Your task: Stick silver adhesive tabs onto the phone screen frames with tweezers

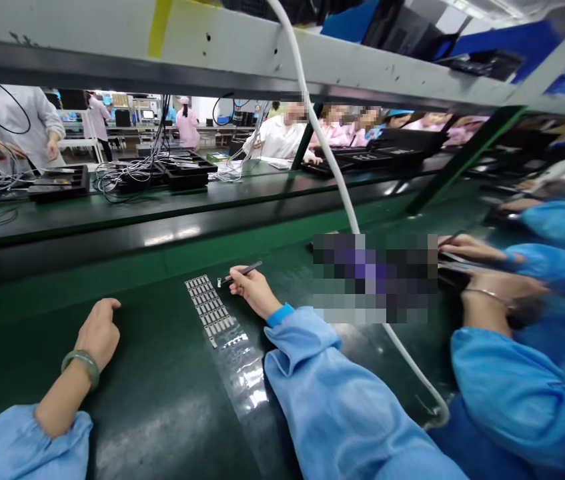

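Working at a green counter [162, 413], taking the clear plastic strip [255, 393] as landmark. Having a wide stretch of open surface to the left of the strip, reaching as far as the left hand [98, 339], and meeting a green ledge [127, 270] beyond its far end. Having tighter room to the right of the strip, lying close alongside the right sleeve [342, 400].

Counting two own hands, one bracelet [85, 370] on the left wrist, one pair of tweezers [249, 269] and one loose metal piece [219, 283], sitting just beyond the far end of the strip. Seeing smaller metal parts [209, 310] lying in rows at that end, too tiny for a sure count.

Grasping the tweezers with the right hand [252, 290], bringing the tip beside the loose metal piece; being unable to tell touching from near. Curling the left hand's fingers partly out of sight, being unable to tell its grip, released or clenched.

Losing things right of the strip under a pixelated patch [372, 273], partly hiding one white cable [335, 160]. Making out a co-worker's two hands [499, 290] farther right, partly blurring.
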Motion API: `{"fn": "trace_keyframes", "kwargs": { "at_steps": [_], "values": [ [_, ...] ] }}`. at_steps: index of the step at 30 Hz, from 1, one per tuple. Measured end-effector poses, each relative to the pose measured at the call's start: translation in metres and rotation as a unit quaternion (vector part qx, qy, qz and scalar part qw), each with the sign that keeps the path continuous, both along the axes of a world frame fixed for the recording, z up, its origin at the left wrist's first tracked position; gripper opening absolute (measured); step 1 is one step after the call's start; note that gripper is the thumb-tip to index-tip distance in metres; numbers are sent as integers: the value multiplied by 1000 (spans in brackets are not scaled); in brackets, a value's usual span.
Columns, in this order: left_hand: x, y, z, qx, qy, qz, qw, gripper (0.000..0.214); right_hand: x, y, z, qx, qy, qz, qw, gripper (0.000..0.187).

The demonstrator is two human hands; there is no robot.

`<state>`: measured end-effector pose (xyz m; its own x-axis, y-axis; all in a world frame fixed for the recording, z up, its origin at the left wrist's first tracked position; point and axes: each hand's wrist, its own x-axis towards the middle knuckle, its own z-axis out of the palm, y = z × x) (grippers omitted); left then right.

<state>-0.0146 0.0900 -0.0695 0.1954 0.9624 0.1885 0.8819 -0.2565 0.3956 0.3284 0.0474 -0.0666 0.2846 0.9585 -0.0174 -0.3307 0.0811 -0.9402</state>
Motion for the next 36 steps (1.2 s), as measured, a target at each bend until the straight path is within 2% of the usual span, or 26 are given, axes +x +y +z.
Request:
{"fn": "trace_keyframes", "kwargs": {
  "at_steps": [12, 36],
  "values": [
    [1, 0, 2, -20, 14, -12, 1000, 38, 1, 2, -2, 0, 8, 3, 1000, 34],
    [1, 2, 3, -12, 50, -32, 998, 36, 3, 2, -4, 6, 3, 5, 1000, 30]
  ]
}}
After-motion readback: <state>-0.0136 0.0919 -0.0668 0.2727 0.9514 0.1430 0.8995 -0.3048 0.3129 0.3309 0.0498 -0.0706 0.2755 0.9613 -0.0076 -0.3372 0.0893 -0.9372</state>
